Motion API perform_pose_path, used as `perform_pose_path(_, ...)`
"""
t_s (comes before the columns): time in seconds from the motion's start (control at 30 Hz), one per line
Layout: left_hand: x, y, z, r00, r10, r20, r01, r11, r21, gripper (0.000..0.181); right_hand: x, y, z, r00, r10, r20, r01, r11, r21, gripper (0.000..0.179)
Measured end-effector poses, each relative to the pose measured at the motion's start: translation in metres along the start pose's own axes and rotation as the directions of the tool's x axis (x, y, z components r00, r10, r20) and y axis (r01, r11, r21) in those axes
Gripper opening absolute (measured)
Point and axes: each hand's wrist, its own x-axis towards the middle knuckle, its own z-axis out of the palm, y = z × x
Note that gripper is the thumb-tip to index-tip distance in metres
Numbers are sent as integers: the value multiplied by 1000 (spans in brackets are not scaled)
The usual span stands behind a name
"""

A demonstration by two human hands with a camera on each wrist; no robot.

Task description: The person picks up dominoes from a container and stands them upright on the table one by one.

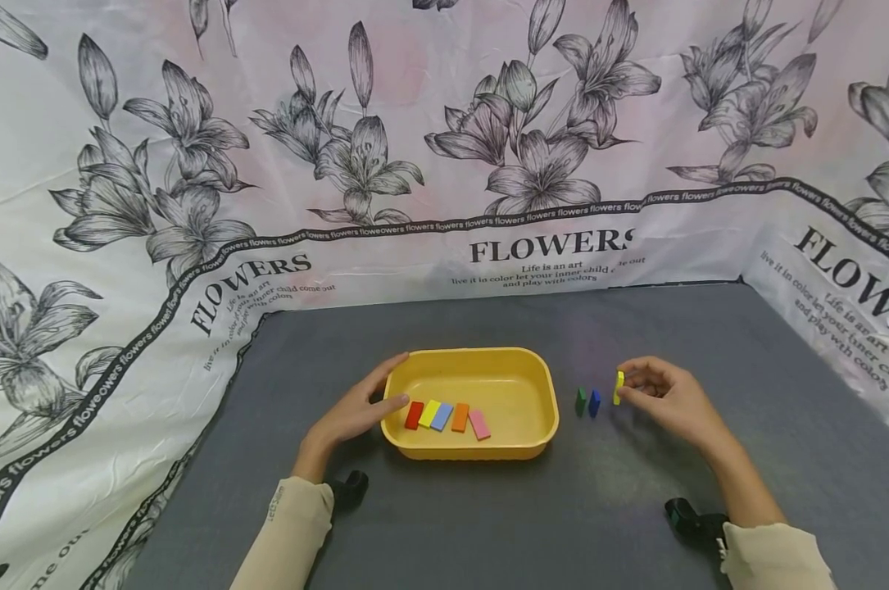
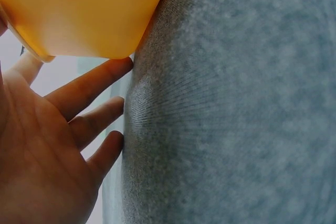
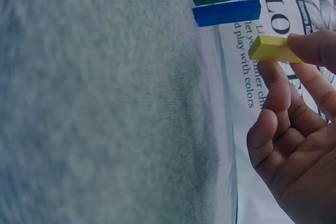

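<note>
My right hand (image 1: 661, 397) pinches a small yellow block (image 3: 270, 50) upright between thumb and fingertips, raised off the table. Left of it, a blue block (image 1: 595, 402) and a green block (image 1: 580, 401) stand on end, side by side. At the left end of a yellow plastic tray (image 1: 469, 452), my left hand (image 1: 351, 414) holds the wall, thumb over the rim and other fingers spread outside. Inside lie a red block (image 1: 414, 415), another yellow block (image 1: 429, 413), a light blue block (image 1: 442, 417), an orange block (image 1: 460, 417) and a pink block (image 1: 479, 424).
A dark grey cloth covers the table (image 1: 532, 524). White fabric (image 1: 385, 279) printed with flowers and lettering hangs behind and along both sides. Black camera mounts (image 1: 698, 524) sit at the wrists, below the beige sleeves.
</note>
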Motion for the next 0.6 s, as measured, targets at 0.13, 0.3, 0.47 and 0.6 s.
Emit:
perform_pose_path(0.13,0,0,0,1000,-7,-4,7,1000,11,72,0,4,1,999,15,38,-16,999,28,31)
perform_pose_path(0.3,-1,1,0,1000,-7,-1,7,1000,11,72,0,7,5,994,41,100,-45,998,35,30)
perform_pose_path(0.47,-1,1,-1,1000,1,7,-1,1000,-1,71,1,8,7,991,39,129,-43,999,28,28)
perform_pose_path(0.6,-1,2,-1,1000,1,10,-1,1000,-7,71,2,8,9,989,44,143,-48,998,26,27)
